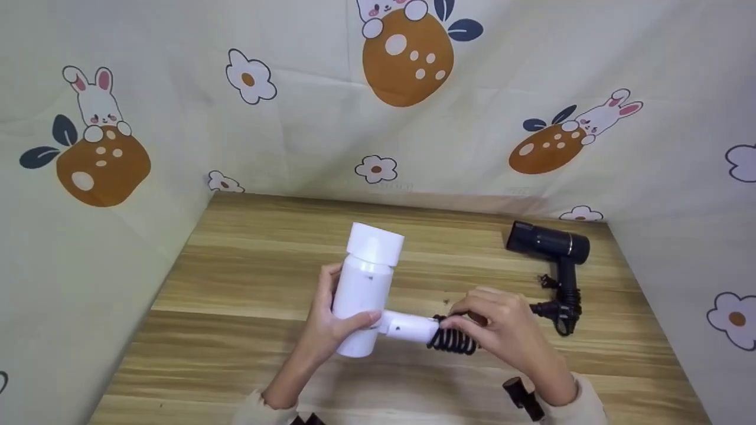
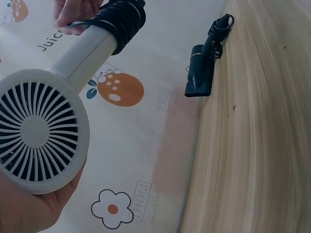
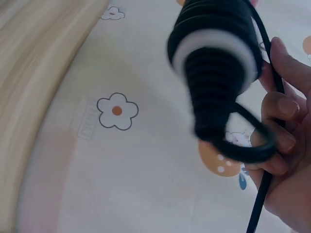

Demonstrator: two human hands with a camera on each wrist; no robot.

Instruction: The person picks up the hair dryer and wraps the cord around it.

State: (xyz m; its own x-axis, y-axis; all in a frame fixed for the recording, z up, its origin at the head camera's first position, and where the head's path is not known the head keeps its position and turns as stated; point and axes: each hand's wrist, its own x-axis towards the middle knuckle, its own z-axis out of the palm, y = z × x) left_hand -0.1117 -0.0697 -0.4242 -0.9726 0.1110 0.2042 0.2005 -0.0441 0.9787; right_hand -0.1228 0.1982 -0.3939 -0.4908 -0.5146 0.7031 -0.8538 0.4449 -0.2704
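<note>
A white hair dryer (image 1: pixel 364 289) is held above the wooden table, its nozzle pointing away from me. My left hand (image 1: pixel 333 321) grips its barrel, the thumb lying across the front near the handle joint. In the left wrist view the slatted rear grille (image 2: pixel 35 135) faces the camera. A black power cord (image 1: pixel 453 340) is coiled round the end of the white handle. My right hand (image 1: pixel 502 319) pinches a strand of that cord beside the coils. In the right wrist view the strand (image 3: pixel 265 189) runs through the curled right fingers (image 3: pixel 282 109).
A black hair dryer (image 1: pixel 549 243) with its cord bundled round the handle lies on the wooden table (image 1: pixel 248 254) at the back right. Printed cloth (image 1: pixel 295 130) hangs along the back and sides. A small black object (image 1: pixel 522 398) shows beside the right forearm.
</note>
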